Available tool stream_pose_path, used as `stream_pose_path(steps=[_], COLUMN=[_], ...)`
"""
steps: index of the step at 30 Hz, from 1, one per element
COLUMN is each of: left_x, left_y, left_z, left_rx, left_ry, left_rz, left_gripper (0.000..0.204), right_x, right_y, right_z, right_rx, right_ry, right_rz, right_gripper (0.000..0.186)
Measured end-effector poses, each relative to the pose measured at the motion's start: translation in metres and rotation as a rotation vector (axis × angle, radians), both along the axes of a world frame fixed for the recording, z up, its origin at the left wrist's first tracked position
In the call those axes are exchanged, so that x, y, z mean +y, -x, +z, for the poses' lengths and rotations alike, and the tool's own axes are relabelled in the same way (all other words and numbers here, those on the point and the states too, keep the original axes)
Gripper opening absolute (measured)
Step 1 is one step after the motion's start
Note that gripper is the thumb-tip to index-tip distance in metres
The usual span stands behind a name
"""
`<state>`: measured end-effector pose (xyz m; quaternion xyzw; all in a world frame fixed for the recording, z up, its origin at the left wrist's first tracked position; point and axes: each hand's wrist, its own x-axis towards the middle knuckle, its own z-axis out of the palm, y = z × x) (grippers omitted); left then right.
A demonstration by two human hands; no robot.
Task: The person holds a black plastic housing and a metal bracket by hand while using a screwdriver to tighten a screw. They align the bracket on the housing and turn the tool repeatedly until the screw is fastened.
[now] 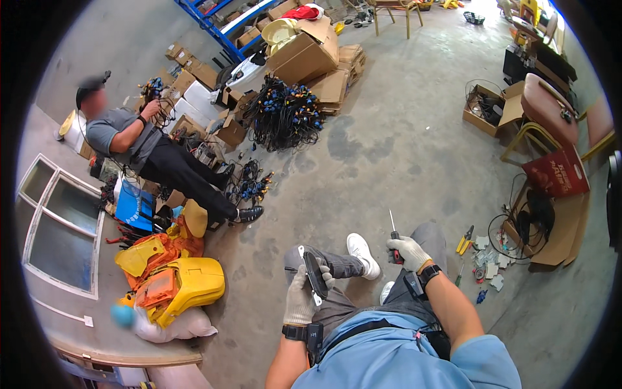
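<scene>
My left hand (300,293), in a knitted glove, grips a dark elongated part (315,275) with pale metal plates at its two ends, held over my left leg. My right hand (407,253), also gloved, is closed on a screwdriver (396,251) with a red and black handle, its shaft pointing up and away from me. On the floor to my right are yellow-handled pliers (464,242), a green-handled tool (459,275) and several small white scraps (492,266).
A person (136,143) stands at the left holding cables, beside cable piles (282,110) and yellow-orange plastic parts (181,285). Cardboard (304,52) and blue shelving (220,35) stand behind. At right are open boxes (551,249) and padded chairs (544,110). Bare concrete floor (363,175) lies ahead.
</scene>
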<state>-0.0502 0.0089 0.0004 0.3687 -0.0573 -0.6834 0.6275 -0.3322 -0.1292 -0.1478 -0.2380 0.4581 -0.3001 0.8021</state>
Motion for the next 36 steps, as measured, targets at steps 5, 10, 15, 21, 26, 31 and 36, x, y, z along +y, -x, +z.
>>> stream_pose_path(steps=[5,10,15,21,26,31,36], left_x=[-0.008,-0.027,-0.038,-0.034,-0.037,-0.038,-0.038], left_y=[0.005,0.017,0.011,-0.006,-0.021,-0.024,-0.030], left_z=[0.002,0.015,0.002,-0.024,-0.058,-0.080,-0.094], left_rx=[-0.031,-0.164,-0.037,-0.031,0.063,0.064,0.044], left_ry=[-0.022,-0.014,0.002,-0.072,-0.118,-0.116,-0.090], left_rz=[-0.052,-0.111,-0.137,-0.066,-0.047,-0.055,-0.051], left_gripper=[0.052,0.052,0.049,0.049,0.045,0.041,0.036], right_x=[0.002,0.000,0.000,0.000,0.004,0.007,0.016], right_y=[0.000,0.008,0.001,0.001,0.000,-0.007,-0.021], right_z=[0.004,0.003,0.006,0.005,0.024,0.033,0.046], right_rx=[-0.064,-0.084,-0.004,0.110,0.158,0.199,0.219], right_ry=[-0.010,-0.002,-0.008,-0.032,-0.055,0.039,-0.004], right_rz=[-0.080,-0.068,-0.054,0.021,0.007,0.066,0.100], right_gripper=[0.022,0.016,0.022,0.023,0.022,0.019,0.016])
